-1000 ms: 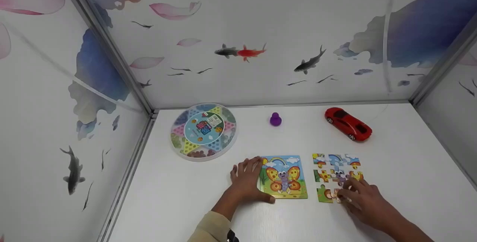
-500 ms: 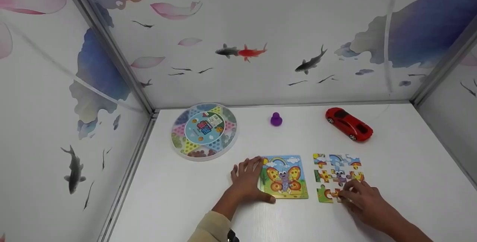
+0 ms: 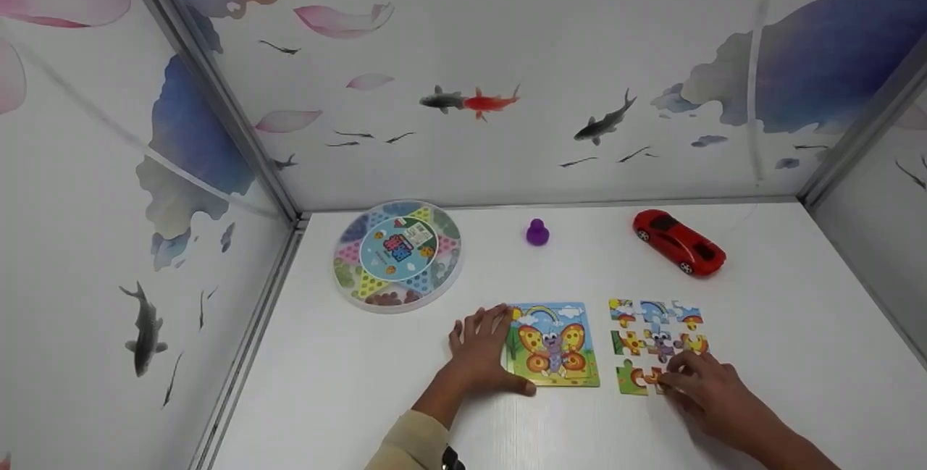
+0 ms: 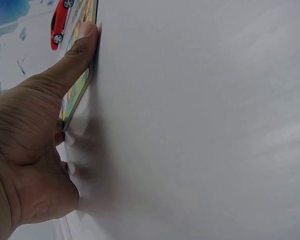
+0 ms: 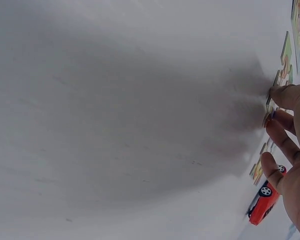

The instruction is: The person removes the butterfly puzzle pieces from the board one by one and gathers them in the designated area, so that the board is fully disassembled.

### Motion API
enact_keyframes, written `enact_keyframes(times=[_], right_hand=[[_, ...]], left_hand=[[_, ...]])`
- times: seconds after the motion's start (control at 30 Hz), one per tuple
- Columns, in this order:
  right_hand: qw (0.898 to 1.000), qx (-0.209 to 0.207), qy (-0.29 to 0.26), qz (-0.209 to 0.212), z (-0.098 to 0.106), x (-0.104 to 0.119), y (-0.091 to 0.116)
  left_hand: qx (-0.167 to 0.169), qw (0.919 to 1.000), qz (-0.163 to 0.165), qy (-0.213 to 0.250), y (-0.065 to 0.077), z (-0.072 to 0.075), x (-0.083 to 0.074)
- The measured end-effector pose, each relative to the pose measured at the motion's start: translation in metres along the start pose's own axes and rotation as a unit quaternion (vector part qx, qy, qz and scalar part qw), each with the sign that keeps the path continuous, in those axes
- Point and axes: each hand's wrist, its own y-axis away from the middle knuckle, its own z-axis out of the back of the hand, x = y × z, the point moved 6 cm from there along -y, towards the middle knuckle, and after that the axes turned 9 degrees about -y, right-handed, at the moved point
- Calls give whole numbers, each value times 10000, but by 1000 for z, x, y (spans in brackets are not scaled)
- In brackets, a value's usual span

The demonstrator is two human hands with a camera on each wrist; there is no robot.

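Note:
A square butterfly picture puzzle (image 3: 554,343) lies flat on the white table. My left hand (image 3: 478,358) holds its left side, index fingertip by the upper corner, thumb along the near edge. The left wrist view shows the thumb (image 4: 77,52) at the board's edge. To the right lie spaced-out puzzle pieces (image 3: 628,342) in rows, with a similar butterfly picture. At the bottom row my right hand (image 3: 717,397) pinches a puzzle piece (image 3: 652,375) between thumb and fingers, hiding part of it. The right wrist view shows those fingertips low at the piece's edge.
A round Chinese checkers game (image 3: 397,256) lies at the back left. Behind the board stands a small purple toy (image 3: 537,232), and a red toy car (image 3: 678,243) sits at the back right. Patterned panels (image 3: 507,158) wall in the table's back and sides.
The right hand's fingertips have drawn back slightly toward the person over the bottom-row piece. The left hand and the puzzle board stay where they were.

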Motion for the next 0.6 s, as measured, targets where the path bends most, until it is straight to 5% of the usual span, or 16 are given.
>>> enact_keyframes(times=[0.37,0.6], right_hand=[[9996,-190,-180,-66,1,2,-5],[9984,-274,-498,38,1,24,-27]], left_hand=[[17,10000,-3,43,1,-1,0],[33,10000,-7,-24,0,-1,0]])
